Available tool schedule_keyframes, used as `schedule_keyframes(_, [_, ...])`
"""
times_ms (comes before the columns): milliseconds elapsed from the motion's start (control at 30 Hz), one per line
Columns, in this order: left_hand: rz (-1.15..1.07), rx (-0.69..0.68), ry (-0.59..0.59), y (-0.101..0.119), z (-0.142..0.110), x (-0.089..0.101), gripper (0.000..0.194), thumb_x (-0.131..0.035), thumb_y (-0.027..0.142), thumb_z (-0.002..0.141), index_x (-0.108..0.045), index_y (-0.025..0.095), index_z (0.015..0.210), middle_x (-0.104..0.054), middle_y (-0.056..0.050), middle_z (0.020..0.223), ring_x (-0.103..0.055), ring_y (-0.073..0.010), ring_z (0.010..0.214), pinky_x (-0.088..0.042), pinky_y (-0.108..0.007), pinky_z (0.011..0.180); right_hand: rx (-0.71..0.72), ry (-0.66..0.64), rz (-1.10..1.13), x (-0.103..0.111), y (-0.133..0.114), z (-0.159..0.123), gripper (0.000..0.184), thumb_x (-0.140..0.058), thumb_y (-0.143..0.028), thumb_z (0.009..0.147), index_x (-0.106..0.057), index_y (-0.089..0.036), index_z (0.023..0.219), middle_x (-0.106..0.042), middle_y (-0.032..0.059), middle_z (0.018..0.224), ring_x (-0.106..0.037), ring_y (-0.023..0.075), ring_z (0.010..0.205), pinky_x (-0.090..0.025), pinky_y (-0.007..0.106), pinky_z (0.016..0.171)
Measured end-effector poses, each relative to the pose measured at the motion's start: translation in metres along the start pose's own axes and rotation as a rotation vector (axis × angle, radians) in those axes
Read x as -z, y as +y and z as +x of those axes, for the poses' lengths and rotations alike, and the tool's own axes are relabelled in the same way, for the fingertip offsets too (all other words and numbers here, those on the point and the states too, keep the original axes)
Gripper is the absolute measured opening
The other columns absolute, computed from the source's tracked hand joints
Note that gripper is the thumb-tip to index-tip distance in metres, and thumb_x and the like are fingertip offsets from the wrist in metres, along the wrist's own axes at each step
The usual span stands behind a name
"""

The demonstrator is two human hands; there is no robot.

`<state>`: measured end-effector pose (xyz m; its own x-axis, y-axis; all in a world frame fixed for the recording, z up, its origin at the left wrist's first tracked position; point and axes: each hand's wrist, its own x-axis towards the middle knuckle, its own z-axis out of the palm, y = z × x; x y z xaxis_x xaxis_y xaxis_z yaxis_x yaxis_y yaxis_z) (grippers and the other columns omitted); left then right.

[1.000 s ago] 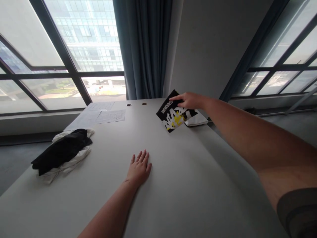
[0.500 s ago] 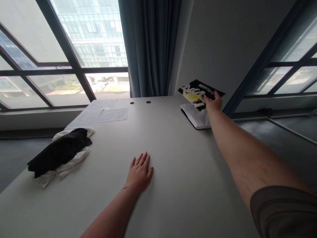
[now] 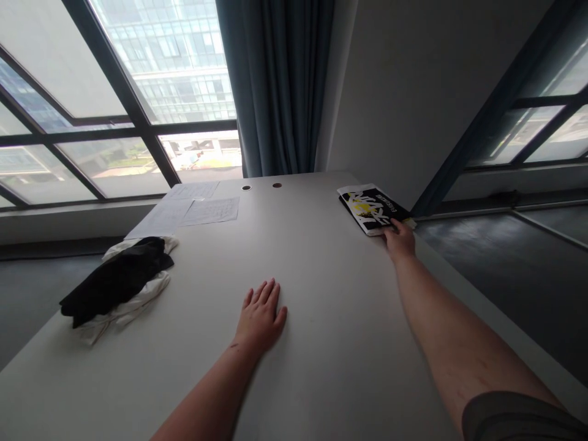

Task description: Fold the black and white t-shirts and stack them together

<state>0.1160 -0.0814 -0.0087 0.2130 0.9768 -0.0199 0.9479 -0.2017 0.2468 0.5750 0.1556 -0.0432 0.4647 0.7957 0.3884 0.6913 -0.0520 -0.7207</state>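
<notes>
My right hand (image 3: 401, 241) is at the far right of the table, its thumb on top of a flat black printed piece (image 3: 375, 209) and its fingers at the near edge. White lettering and yellow splashes cover the piece; whether it is a booklet or folded cloth I cannot tell. It lies on a white folded item (image 3: 354, 218), which shows only along its left and near edges. My left hand (image 3: 260, 315) rests flat on the table (image 3: 316, 343), palm down, fingers stretched and slightly apart, holding nothing.
A bundle of black cloth (image 3: 119, 275) lies over white cloth (image 3: 149, 293) on the left. Behind it are several paper sheets (image 3: 211, 210). Two round holes (image 3: 247, 188) sit by the far edge, before a blue curtain (image 3: 280, 92). The table's right edge drops to the floor.
My right hand has lowered the black printed piece, which was raised and tilted, onto the white folded item. The left hand stays in place on the table. The view has shifted slightly.
</notes>
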Motion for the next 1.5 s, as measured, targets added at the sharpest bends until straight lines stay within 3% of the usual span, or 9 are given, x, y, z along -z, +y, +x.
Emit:
schedule_keyframes(100, [0.001, -0.001, 0.008, 0.001, 0.000, 0.000, 0.064, -0.039, 0.047, 0.101, -0.035, 0.027, 0.161, -0.028, 0.000, 0.170, -0.025, -0.0227, 0.159, -0.020, -0.051, 0.134, 0.038, -0.021, -0.250, 0.000, -0.005, -0.020, 0.062, -0.054, -0.031, 0.095, -0.050, -0.004, 0.151, -0.028, 0.0228, 0.162, -0.032, 0.0326, 0.148, -0.030, 0.043, 0.124])
schedule_keyframes(267, [-0.016, -0.013, 0.010, 0.000, -0.002, 0.000, 0.066, -0.038, 0.050, 0.101, -0.034, 0.026, 0.162, -0.028, -0.001, 0.171, -0.024, -0.0224, 0.159, -0.019, -0.051, 0.134, 0.052, -0.280, -0.656, -0.008, -0.015, -0.042, 0.090, -0.045, -0.053, 0.101, -0.015, 0.004, 0.164, -0.012, 0.0268, 0.168, -0.035, 0.0355, 0.148, -0.036, 0.042, 0.119])
schedule_keyframes(567, [-0.024, -0.028, 0.014, -0.021, 0.000, 0.000, 0.069, -0.040, 0.056, 0.099, -0.035, 0.025, 0.161, -0.026, -0.006, 0.172, -0.021, -0.0256, 0.160, -0.016, -0.054, 0.133, 0.074, -0.453, -0.772, 0.008, -0.042, -0.113, 0.070, -0.027, -0.051, 0.106, -0.035, -0.010, 0.163, -0.026, 0.0188, 0.167, -0.025, 0.0368, 0.153, -0.025, 0.060, 0.123])
schedule_keyframes(700, [0.033, 0.195, 0.162, -0.077, -0.002, 0.014, 0.070, -0.052, 0.052, 0.095, -0.042, 0.020, 0.157, -0.020, -0.014, 0.173, -0.011, -0.0346, 0.161, -0.014, -0.058, 0.131, 0.219, -0.449, -0.749, 0.022, -0.063, -0.188, 0.066, -0.032, -0.050, 0.105, -0.042, -0.015, 0.160, -0.030, 0.0185, 0.166, -0.030, 0.0386, 0.151, -0.026, 0.061, 0.121])
schedule_keyframes(800, [0.132, 0.292, 0.406, -0.146, -0.014, 0.034, 0.066, -0.053, 0.041, 0.096, -0.043, 0.018, 0.157, -0.015, -0.014, 0.174, -0.005, -0.0330, 0.162, -0.007, -0.057, 0.132, 0.375, -0.475, -0.719, 0.036, -0.081, -0.255, 0.063, -0.035, -0.046, 0.104, -0.043, -0.019, 0.160, -0.030, 0.0154, 0.166, -0.030, 0.0380, 0.152, -0.025, 0.062, 0.122])
schedule_keyframes(933, [0.101, 0.652, 0.624, -0.236, -0.038, 0.058, 0.065, -0.044, 0.038, 0.100, -0.037, 0.010, 0.158, -0.022, -0.023, 0.170, -0.014, -0.0369, 0.160, -0.015, -0.062, 0.128, 0.559, -0.541, -0.659, 0.054, -0.104, -0.316, 0.061, -0.036, -0.044, 0.103, -0.042, -0.026, 0.161, -0.029, 0.0098, 0.168, -0.027, 0.0362, 0.154, -0.023, 0.062, 0.123])
schedule_keyframes(1067, [0.017, 0.837, 0.672, -0.276, -0.047, 0.068, 0.068, -0.044, 0.044, 0.100, -0.037, 0.010, 0.157, -0.030, -0.027, 0.165, -0.024, -0.0400, 0.156, -0.021, -0.066, 0.125, 0.543, -0.563, -0.660, 0.060, -0.120, -0.325, 0.060, -0.037, -0.042, 0.102, -0.046, -0.028, 0.159, -0.032, 0.0098, 0.166, -0.030, 0.0359, 0.152, -0.026, 0.063, 0.121])
schedule_keyframes(1333, [0.019, 0.850, 0.679, -0.264, -0.044, 0.072, 0.040, -0.047, 0.036, 0.097, -0.065, 0.018, 0.128, -0.037, -0.022, 0.160, -0.030, -0.0380, 0.151, -0.024, -0.068, 0.120, 0.537, -0.579, -0.640, 0.059, -0.124, -0.314, 0.059, -0.040, -0.043, 0.101, -0.049, -0.029, 0.157, -0.037, 0.0099, 0.164, -0.033, 0.0353, 0.150, -0.027, 0.062, 0.121])
schedule_keyframes(1500, [0.100, 0.833, 0.725, -0.262, -0.046, 0.074, 0.031, -0.046, 0.035, 0.097, -0.070, 0.020, 0.110, -0.051, -0.014, 0.148, -0.040, -0.0358, 0.140, -0.027, -0.067, 0.117, 0.527, -0.608, -0.631, 0.062, -0.126, -0.312, 0.058, -0.043, -0.044, 0.100, -0.050, -0.029, 0.156, -0.037, 0.0096, 0.164, -0.033, 0.0351, 0.150, -0.027, 0.060, 0.121])
